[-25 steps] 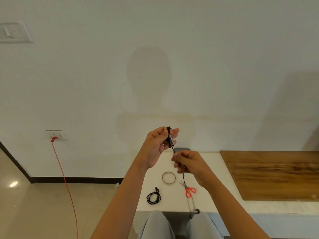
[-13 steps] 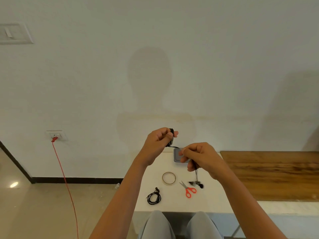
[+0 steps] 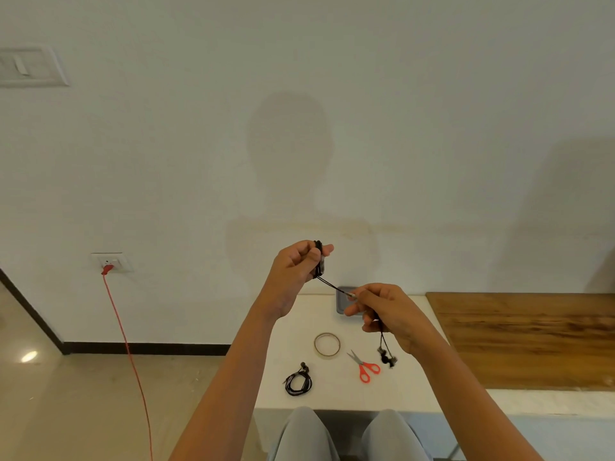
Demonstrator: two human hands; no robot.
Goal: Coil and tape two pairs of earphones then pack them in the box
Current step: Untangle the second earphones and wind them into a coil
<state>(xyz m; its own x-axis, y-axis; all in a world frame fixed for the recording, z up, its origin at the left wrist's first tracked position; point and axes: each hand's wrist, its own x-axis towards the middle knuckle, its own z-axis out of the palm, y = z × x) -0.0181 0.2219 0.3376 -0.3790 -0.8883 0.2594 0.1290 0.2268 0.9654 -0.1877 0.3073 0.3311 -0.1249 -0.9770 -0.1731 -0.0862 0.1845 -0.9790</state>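
My left hand (image 3: 294,272) is raised above the white table (image 3: 336,390) and pinches black earphone cable loops (image 3: 319,261) wound around its fingers. A taut stretch of the cable runs down-right to my right hand (image 3: 387,311), which grips it; the earbuds (image 3: 387,357) dangle below that hand. A second pair of black earphones (image 3: 298,382) lies coiled on the table near the front edge. A clear tape roll (image 3: 327,344) lies behind it. A small grey box (image 3: 342,299) sits at the back, partly hidden by my right hand.
Red-handled scissors (image 3: 364,367) lie right of the tape roll. A wooden board (image 3: 525,337) covers the table's right part. A red cord (image 3: 126,347) hangs from a wall socket (image 3: 111,262) at the left. My knees (image 3: 339,434) show under the front edge.
My right hand has swung from below my left hand out to the right, pulling the cable shorter. The dangling earbuds have risen from the table's front edge to beside the scissors.
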